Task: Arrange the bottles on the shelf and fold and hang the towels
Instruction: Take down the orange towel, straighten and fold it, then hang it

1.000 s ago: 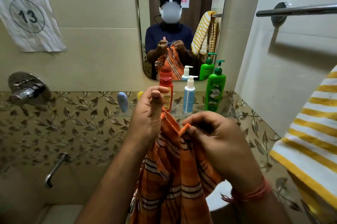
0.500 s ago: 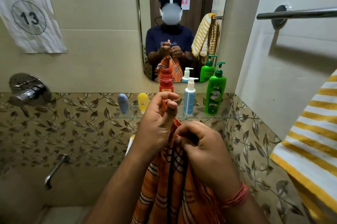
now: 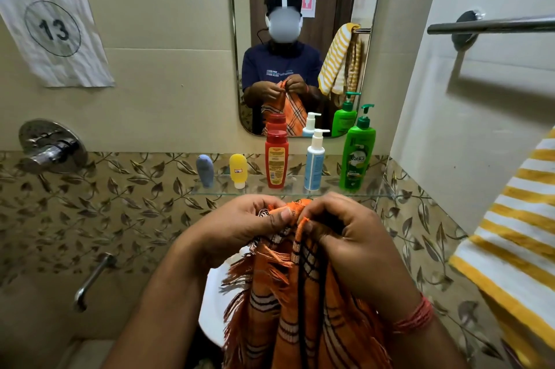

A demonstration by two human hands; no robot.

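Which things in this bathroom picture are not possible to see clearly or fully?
- Orange towel, head view: lower part cut off by the bottom edge; top edge hidden by left hand and right hand.
- Striped towel: cut off by the right edge.
- Red bottle label: print too small.
- Towel bar: far end out of frame.
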